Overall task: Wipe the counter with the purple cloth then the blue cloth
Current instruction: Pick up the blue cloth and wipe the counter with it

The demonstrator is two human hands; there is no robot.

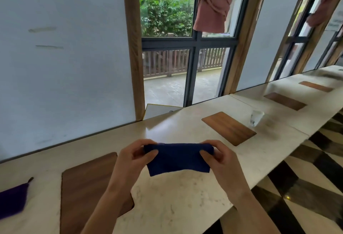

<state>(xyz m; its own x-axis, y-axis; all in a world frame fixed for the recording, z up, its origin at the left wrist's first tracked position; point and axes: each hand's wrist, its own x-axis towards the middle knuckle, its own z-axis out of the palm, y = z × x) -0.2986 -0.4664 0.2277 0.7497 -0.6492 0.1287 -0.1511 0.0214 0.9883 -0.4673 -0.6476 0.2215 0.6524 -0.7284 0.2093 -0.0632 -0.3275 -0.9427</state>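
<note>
A folded dark blue cloth (178,159) hangs stretched between both hands, a little above the pale marble counter (185,202). My left hand (134,156) pinches its upper left corner and my right hand (218,156) pinches its upper right corner. The purple cloth (13,201) lies flat on the counter at the far left edge of the view, partly cut off, with a small loop at its corner.
Several wooden placemats lie along the counter: a dark one (87,191) under my left forearm and a lighter one (229,128) to the right. A small clear glass (256,117) stands beyond it. The counter's front edge drops to a striped floor (304,187) on the right.
</note>
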